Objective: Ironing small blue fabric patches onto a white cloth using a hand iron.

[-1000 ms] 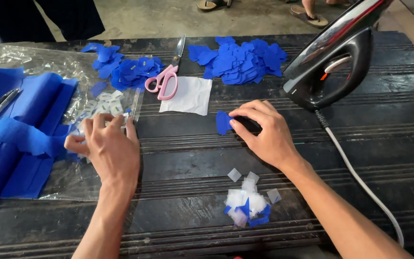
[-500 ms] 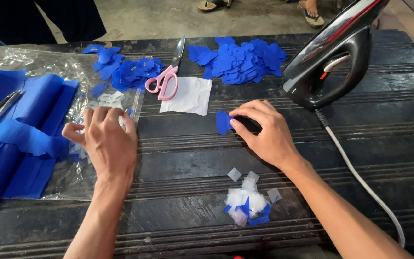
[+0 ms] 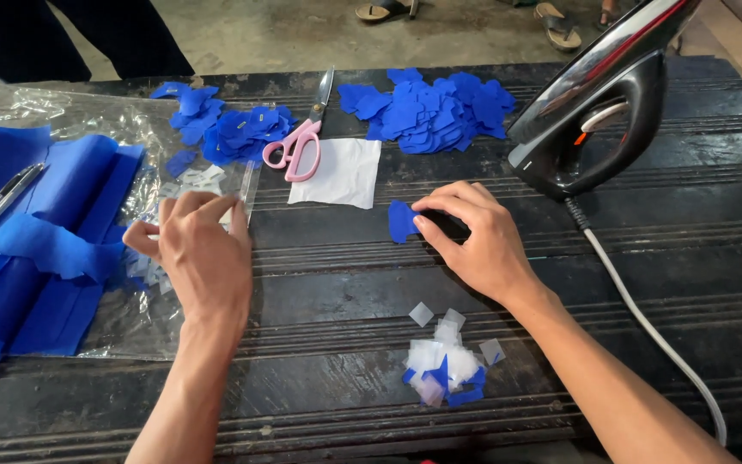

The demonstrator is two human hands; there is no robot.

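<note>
The right hand (image 3: 483,245) presses its fingertips together on a small blue fabric piece (image 3: 402,220) lying flat on the dark worktop (image 3: 646,258), its grip clamped on the piece's right edge. The left hand (image 3: 199,249) rests on a clear plastic sheet (image 3: 122,318), fingers curled over small white paper squares (image 3: 195,179), grip loosely closed; it has shifted slightly right since a second ago. Blue cloth (image 3: 36,241) lies on the sheet. Pink scissors (image 3: 298,146), a white paper (image 3: 337,172) and an iron (image 3: 599,112) stand beyond.
</note>
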